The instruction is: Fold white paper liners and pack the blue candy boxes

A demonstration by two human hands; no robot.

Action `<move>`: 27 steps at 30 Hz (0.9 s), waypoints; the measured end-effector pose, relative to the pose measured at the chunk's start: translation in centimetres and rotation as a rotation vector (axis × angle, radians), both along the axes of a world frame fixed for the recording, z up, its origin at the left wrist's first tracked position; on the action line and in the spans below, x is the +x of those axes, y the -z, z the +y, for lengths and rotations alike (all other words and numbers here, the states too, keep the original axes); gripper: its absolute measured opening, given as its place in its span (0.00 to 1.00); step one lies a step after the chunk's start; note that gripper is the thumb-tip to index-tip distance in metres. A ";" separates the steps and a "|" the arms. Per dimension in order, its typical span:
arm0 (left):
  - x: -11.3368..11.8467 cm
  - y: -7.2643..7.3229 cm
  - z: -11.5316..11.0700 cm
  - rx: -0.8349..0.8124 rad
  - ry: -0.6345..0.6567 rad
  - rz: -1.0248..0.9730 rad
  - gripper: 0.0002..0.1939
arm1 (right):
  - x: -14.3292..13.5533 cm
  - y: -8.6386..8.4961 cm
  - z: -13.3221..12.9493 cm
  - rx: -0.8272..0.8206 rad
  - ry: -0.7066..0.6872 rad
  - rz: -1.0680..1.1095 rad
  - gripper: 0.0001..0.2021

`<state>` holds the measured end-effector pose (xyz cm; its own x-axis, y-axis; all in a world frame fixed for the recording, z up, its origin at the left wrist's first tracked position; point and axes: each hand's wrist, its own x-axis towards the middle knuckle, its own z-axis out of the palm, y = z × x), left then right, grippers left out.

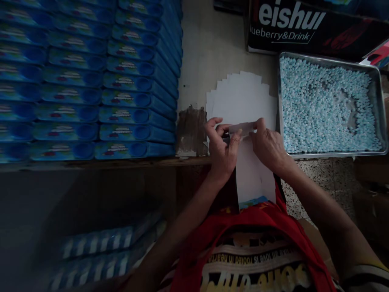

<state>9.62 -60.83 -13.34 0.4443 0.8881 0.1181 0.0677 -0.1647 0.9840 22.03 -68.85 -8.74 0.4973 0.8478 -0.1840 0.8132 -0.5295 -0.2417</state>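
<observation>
A white-sided cardboard carton (251,166) with some blue print at its near end reaches from the table edge back toward my red apron. My left hand (223,150) pinches the left side of its far end, thumb on top and fingers curled around. At the right corner of that same end, my right hand (269,148) grips with thumb and forefinger. Between the hands a narrow flap stands folded. Just beyond, a fanned pile of white card sheets (243,93) lies on the table, partly covered by my fingers.
Blue printed boxes (127,109) are stacked in rows at the left. On the right sits a metal tray (334,155) of small pale-blue pellets (322,109), with a black printed carton (291,28) behind it. More blue-and-white packs (100,243) lie below the table (209,44) at lower left.
</observation>
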 end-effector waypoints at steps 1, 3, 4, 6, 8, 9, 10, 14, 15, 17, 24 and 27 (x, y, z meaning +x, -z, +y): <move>0.2 -0.3 0.1 -0.005 -0.016 0.021 0.16 | 0.0 0.0 0.3 0.017 0.021 0.003 0.18; 0.3 -1.0 0.2 0.010 -0.028 0.094 0.11 | 0.0 0.1 0.4 0.052 0.054 0.017 0.22; 0.2 -1.4 0.1 0.021 -0.031 0.134 0.10 | -0.1 0.1 0.2 0.069 0.066 0.027 0.23; -0.2 -2.1 -0.1 0.044 -0.036 0.199 0.12 | -0.4 0.3 -0.8 0.097 0.060 0.047 0.27; -0.6 -2.3 -0.3 0.034 -0.036 0.231 0.13 | -0.5 0.4 -1.9 0.089 0.008 0.064 0.28; -0.8 -2.3 -0.2 0.017 -0.026 0.238 0.14 | -0.4 0.4 -2.3 0.071 -0.030 0.075 0.27; -1.0 -2.3 -0.1 -0.005 -0.008 0.247 0.14 | 0.0 0.3 -2.6 0.050 -0.081 0.091 0.26; -1.5 -1.9 1.3 -0.109 0.112 0.285 0.08 | 2.5 -1.2 -2.0 0.006 -0.278 0.236 0.20; -1.6 -1.8 1.7 -0.128 0.140 0.288 0.08 | 3.1 -1.6 -1.5 0.003 -0.277 0.267 0.21; -1.4 -1.6 2.1 -0.123 0.184 0.309 0.12 | 4.0 -2.2 -0.3 0.004 -0.236 0.272 0.22; 0.2 -0.9 1.8 0.066 0.188 0.435 0.23 | 3.3 -1.3 5.5 -0.227 -0.565 -0.045 0.10; -0.3 -1.2 0.8 0.000 0.118 0.311 0.24 | 2.7 0.0 7.2 -0.223 -0.662 -0.091 0.10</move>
